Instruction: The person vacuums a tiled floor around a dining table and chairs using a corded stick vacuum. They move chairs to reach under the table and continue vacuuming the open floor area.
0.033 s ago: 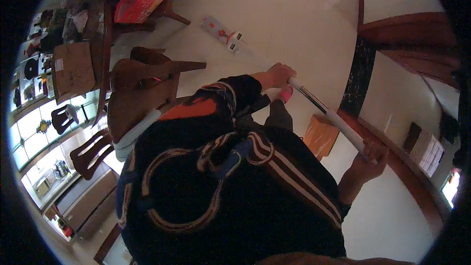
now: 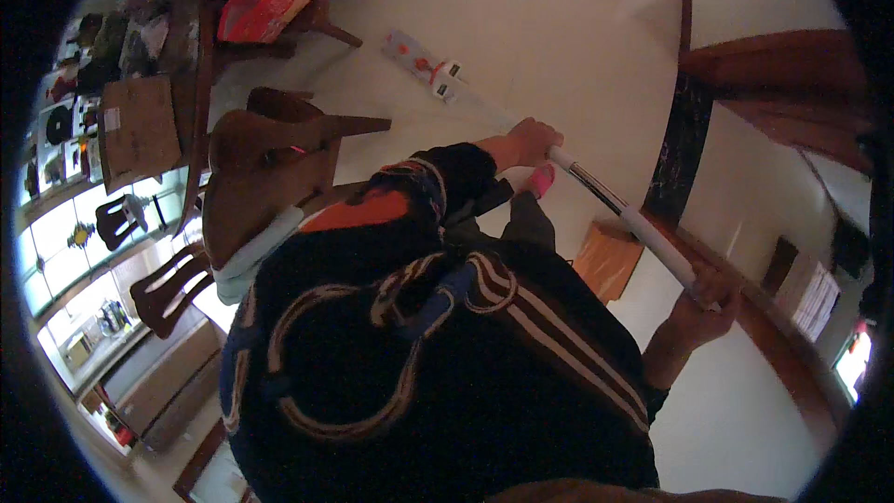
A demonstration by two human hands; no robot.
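Note:
Both my hands are wrapped around the long white and silver handle of a flat mop. My left hand grips it farther along, on its white part, ahead of the bright metal section. Close to the handle's end, my right hand is closed on the white grip. The pole slants from the lower right toward the upper left. Its narrow, pale head, with orange parts and a white joint, lies on the light floor. What the head looks like underneath is hidden.
Wooden chairs and a table with a cardboard box stand at the left. Red and yellow bags rest on a chair at the back. A wooden stool-like piece and a dark skirting strip are to the right.

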